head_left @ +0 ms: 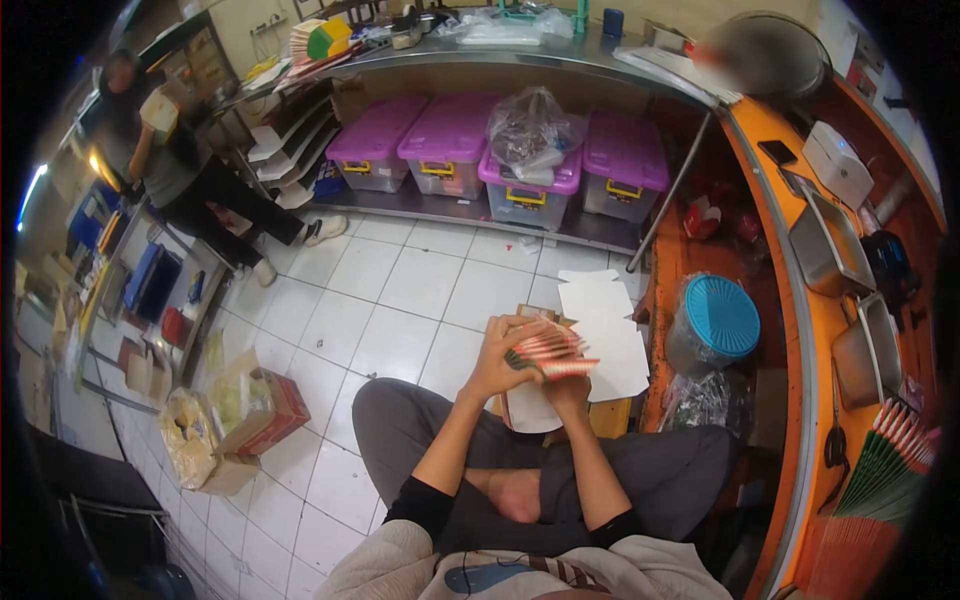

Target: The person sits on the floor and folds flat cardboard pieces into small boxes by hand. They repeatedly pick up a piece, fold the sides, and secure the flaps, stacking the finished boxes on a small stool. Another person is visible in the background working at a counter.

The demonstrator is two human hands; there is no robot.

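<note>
My left hand [498,352] is closed round one side of a fanned stack of red, white and green printed cartons [553,348], folded flat. Below it, my right hand [568,393] grips the lower end of the same stack, its fingers partly hidden by it. I hold the stack above my crossed legs. Beyond and to the right of my hands lies a flat white cardboard sheet [604,325] with notched edges. Under the hands, a pale board [530,411] shows in part; what it belongs to is hidden.
An orange counter [765,215] at right carries metal pans [832,245] and more fanned cartons [885,465]. A blue-lidded tub [716,315] stands near my right knee. Purple-lidded bins [450,130] line the far shelf. An open cardboard box [262,405] sits left; a person [170,150] stands beyond.
</note>
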